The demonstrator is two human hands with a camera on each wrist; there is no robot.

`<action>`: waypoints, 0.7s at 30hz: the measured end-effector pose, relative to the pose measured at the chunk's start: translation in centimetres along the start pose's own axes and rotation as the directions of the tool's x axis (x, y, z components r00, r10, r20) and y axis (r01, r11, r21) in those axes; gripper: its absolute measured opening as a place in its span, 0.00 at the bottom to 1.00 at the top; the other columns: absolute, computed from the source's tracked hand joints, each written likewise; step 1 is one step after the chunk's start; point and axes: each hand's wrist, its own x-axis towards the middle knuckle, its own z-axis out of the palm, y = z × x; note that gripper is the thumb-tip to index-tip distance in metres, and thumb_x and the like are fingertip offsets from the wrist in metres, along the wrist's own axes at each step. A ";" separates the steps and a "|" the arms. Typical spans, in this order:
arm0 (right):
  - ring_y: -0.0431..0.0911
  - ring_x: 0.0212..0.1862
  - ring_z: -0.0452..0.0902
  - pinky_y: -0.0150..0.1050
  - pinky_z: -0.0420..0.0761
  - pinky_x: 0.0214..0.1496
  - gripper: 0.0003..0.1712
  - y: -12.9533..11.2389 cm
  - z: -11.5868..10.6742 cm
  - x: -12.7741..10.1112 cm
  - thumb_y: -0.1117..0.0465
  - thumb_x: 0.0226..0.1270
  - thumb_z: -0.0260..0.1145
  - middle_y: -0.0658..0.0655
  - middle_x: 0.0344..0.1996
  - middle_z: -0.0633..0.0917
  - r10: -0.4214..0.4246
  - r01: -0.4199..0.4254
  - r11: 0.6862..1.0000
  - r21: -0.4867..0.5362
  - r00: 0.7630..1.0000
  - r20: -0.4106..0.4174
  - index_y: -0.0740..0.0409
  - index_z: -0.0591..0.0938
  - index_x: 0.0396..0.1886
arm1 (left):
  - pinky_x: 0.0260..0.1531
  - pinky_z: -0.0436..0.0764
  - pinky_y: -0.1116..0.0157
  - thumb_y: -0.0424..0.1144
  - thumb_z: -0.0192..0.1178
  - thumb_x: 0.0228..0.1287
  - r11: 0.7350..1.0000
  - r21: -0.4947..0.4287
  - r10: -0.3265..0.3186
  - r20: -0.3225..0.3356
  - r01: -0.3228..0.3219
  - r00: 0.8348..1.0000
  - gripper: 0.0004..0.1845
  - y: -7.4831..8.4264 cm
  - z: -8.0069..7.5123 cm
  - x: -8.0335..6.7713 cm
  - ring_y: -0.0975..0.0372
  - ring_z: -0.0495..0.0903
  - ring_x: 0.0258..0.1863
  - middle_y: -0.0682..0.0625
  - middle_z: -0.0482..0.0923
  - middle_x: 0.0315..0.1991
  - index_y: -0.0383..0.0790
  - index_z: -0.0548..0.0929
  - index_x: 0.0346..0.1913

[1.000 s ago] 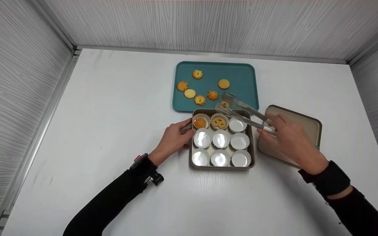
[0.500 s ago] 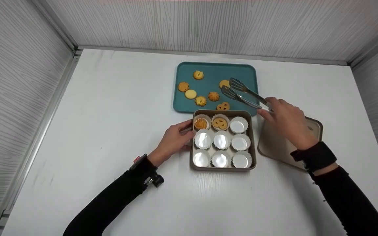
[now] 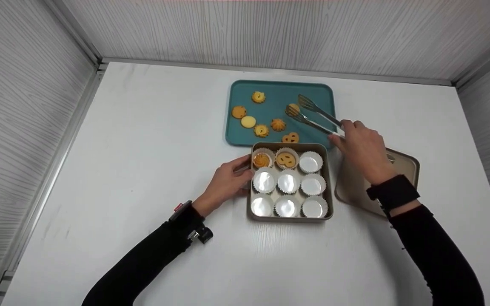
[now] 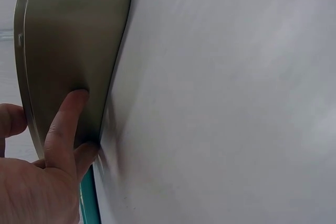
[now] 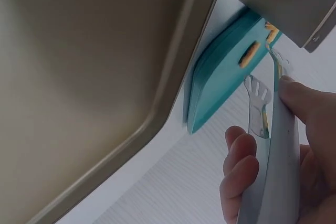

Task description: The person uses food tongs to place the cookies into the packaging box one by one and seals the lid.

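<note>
Overhead, the right hand (image 3: 362, 146) grips the tongs (image 3: 313, 112), their tips astride a round cookie (image 3: 294, 108) on the teal tray (image 3: 321, 91) at the far side of the desk (image 3: 143, 148); the left hand (image 3: 226, 180) holds the tin (image 3: 289, 217); only its wrist view shows fingers (image 4: 65, 124) pressed flat on the tin's wall.

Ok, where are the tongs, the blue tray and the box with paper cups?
tongs (image 3: 313, 114), head view, on the metal arms.
blue tray (image 3: 321, 91), head view, bare far right corner.
box (image 3: 289, 217), head view, near rim.
</note>
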 end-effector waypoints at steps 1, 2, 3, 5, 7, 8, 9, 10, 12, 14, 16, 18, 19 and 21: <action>0.62 0.22 0.74 0.58 0.77 0.22 0.27 0.0 0.1 0.1 0.51 0.74 0.70 0.69 0.29 0.79 0.002 -0.002 1.000 -0.001 1.000 0.007 0.74 0.80 0.51 | 0.43 0.89 0.60 0.40 0.60 0.73 1.000 0.001 0.002 0.000 -0.002 1.000 0.32 0.0 0.0 0.0 0.53 0.78 0.66 0.41 0.73 0.72 0.39 0.68 0.78; 0.61 0.22 0.74 0.58 0.77 0.22 0.27 0.0 0.1 0.1 0.51 0.74 0.70 0.69 0.28 0.79 0.004 -0.004 1.000 -0.003 1.000 0.015 0.74 0.80 0.52 | 0.43 0.89 0.60 0.40 0.60 0.73 1.000 0.004 0.004 0.000 -0.004 1.000 0.33 0.0 0.0 0.0 0.53 0.78 0.66 0.41 0.73 0.72 0.39 0.68 0.78; 0.61 0.22 0.73 0.57 0.77 0.22 0.27 0.0 0.1 0.1 0.51 0.74 0.69 0.69 0.28 0.79 0.006 -0.006 1.000 -0.003 1.000 0.023 0.74 0.80 0.52 | 0.44 0.89 0.60 0.40 0.60 0.73 1.000 0.011 0.009 -0.001 -0.008 1.000 0.33 0.0 0.0 0.0 0.53 0.78 0.66 0.41 0.73 0.72 0.39 0.68 0.78; 0.60 0.22 0.73 0.57 0.77 0.22 0.27 0.0 0.2 0.2 0.51 0.74 0.69 0.68 0.28 0.79 0.011 -0.011 1.000 -0.005 0.999 0.036 0.74 0.80 0.53 | 0.46 0.88 0.61 0.40 0.60 0.73 1.000 0.025 0.017 -0.004 -0.017 1.000 0.32 -0.1 0.0 0.0 0.53 0.77 0.66 0.41 0.73 0.72 0.39 0.68 0.78; 0.60 0.22 0.73 0.57 0.77 0.22 0.28 -0.1 0.3 0.2 0.51 0.74 0.69 0.68 0.28 0.79 0.014 -0.014 1.000 -0.003 0.999 0.040 0.74 0.79 0.53 | 0.49 0.87 0.62 0.40 0.60 0.73 0.998 0.047 0.029 -0.008 -0.029 1.000 0.32 -0.1 0.0 0.0 0.53 0.77 0.67 0.42 0.73 0.71 0.38 0.68 0.77; 0.59 0.22 0.73 0.57 0.77 0.22 0.28 -0.1 0.4 0.2 0.50 0.74 0.69 0.68 0.28 0.78 0.015 -0.015 1.000 -0.002 0.999 0.038 0.74 0.79 0.53 | 0.51 0.86 0.62 0.40 0.60 0.73 0.998 0.059 0.034 -0.010 -0.033 0.999 0.32 -0.1 0.0 0.0 0.53 0.77 0.67 0.42 0.73 0.71 0.38 0.68 0.77; 0.60 0.22 0.72 0.57 0.77 0.21 0.27 0.0 0.4 0.3 0.51 0.74 0.69 0.68 0.27 0.78 0.008 -0.008 1.000 -0.002 1.000 0.030 0.74 0.79 0.52 | 0.54 0.85 0.63 0.41 0.60 0.74 0.996 0.075 0.042 -0.013 -0.041 0.999 0.32 -0.1 -0.1 0.0 0.54 0.77 0.67 0.42 0.74 0.71 0.38 0.69 0.77; 0.60 0.22 0.73 0.57 0.77 0.21 0.27 0.0 0.5 0.3 0.51 0.74 0.70 0.68 0.27 0.78 0.000 0.001 1.000 -0.004 1.000 0.020 0.74 0.79 0.52 | 0.56 0.84 0.63 0.41 0.60 0.74 0.996 0.083 0.045 -0.013 -0.044 0.999 0.32 -0.1 -0.1 0.0 0.54 0.77 0.67 0.43 0.74 0.71 0.38 0.69 0.77; 0.60 0.21 0.72 0.57 0.77 0.20 0.26 0.0 0.7 0.3 0.51 0.74 0.70 0.68 0.26 0.77 -0.019 0.019 1.000 -0.008 1.000 -0.002 0.74 0.79 0.50 | 0.61 0.80 0.63 0.41 0.59 0.74 0.994 0.100 0.053 -0.013 -0.051 0.999 0.31 -0.1 -0.1 0.0 0.55 0.76 0.67 0.43 0.73 0.71 0.38 0.69 0.77; 0.61 0.21 0.72 0.57 0.76 0.20 0.26 0.1 0.9 0.3 0.52 0.74 0.70 0.68 0.25 0.77 -0.032 0.032 0.999 -0.010 0.999 -0.015 0.75 0.79 0.49 | 0.65 0.77 0.62 0.41 0.59 0.74 0.992 0.115 0.061 -0.015 -0.059 0.998 0.31 -0.1 -0.1 0.0 0.56 0.76 0.68 0.43 0.73 0.71 0.37 0.69 0.77; 0.61 0.21 0.72 0.57 0.76 0.20 0.26 0.1 1.0 0.3 0.52 0.74 0.70 0.67 0.25 0.77 -0.029 0.029 1.000 -0.009 1.000 -0.009 0.74 0.79 0.49 | 0.67 0.75 0.62 0.41 0.59 0.74 0.990 0.123 0.065 -0.015 -0.062 0.998 0.31 -0.1 -0.1 0.0 0.56 0.76 0.68 0.43 0.73 0.71 0.37 0.69 0.77; 0.61 0.21 0.73 0.57 0.76 0.21 0.25 0.2 1.0 0.4 0.51 0.75 0.69 0.67 0.25 0.77 -0.009 0.009 1.000 -0.003 1.000 0.011 0.73 0.79 0.49 | 0.67 0.75 0.61 0.41 0.59 0.74 0.990 0.125 0.066 -0.015 -0.064 0.998 0.31 -0.1 -0.1 0.0 0.56 0.76 0.68 0.43 0.73 0.71 0.36 0.69 0.77; 0.61 0.22 0.73 0.58 0.76 0.21 0.25 0.1 1.0 0.4 0.51 0.75 0.68 0.67 0.25 0.77 0.003 -0.003 1.000 0.000 1.000 0.027 0.73 0.79 0.48 | 0.68 0.74 0.62 0.41 0.59 0.74 0.990 0.126 0.067 -0.015 -0.065 0.998 0.31 -0.1 -0.1 0.0 0.56 0.76 0.68 0.43 0.73 0.71 0.36 0.69 0.77; 0.61 0.23 0.74 0.58 0.76 0.22 0.24 0.1 0.9 0.5 0.50 0.76 0.68 0.66 0.25 0.77 0.023 -0.023 1.000 -0.001 0.998 0.054 0.72 0.79 0.47 | 0.68 0.74 0.62 0.41 0.59 0.74 0.991 0.120 0.065 -0.014 -0.063 0.998 0.31 -0.1 -0.1 0.0 0.56 0.76 0.68 0.42 0.73 0.71 0.36 0.69 0.77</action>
